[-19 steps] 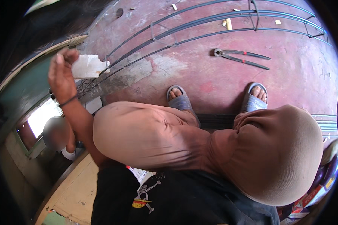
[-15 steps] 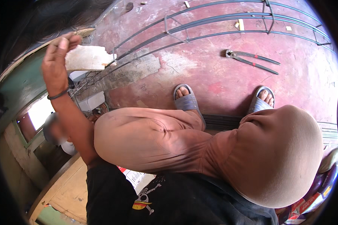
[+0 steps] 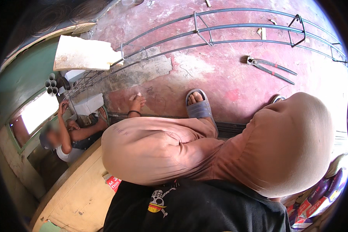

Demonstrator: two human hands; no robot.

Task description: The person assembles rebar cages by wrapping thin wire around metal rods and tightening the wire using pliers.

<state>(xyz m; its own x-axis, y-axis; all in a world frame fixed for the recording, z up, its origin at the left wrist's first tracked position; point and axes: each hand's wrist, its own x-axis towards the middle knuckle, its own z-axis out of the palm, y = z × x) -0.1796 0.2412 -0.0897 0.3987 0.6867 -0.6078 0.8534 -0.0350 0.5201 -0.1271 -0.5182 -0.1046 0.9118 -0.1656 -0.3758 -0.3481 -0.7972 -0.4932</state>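
Note:
My left hand shows just beyond my left knee, low over the floor, a dark band at its wrist. Its fingers look apart and nothing shows in them. A bundle of dark rods lies on the floor near it, running behind my legs. My right hand is out of view. Across the far side stretches a long cage of steel bars tied with bent wire stirrups; its left part rests by a pale broken slab. End-cutting pincers with dark handles lie half spread on the red floor.
A seated person works at the left, one arm raised near more bars. Several grey pipes stand beyond. A yellow wooden surface is at my left, coloured packages at my right. Small scraps lie on the floor.
My left hand has come down from beside the pale slab to low past my left knee. The view has shifted a little, and the seated person shows more fully.

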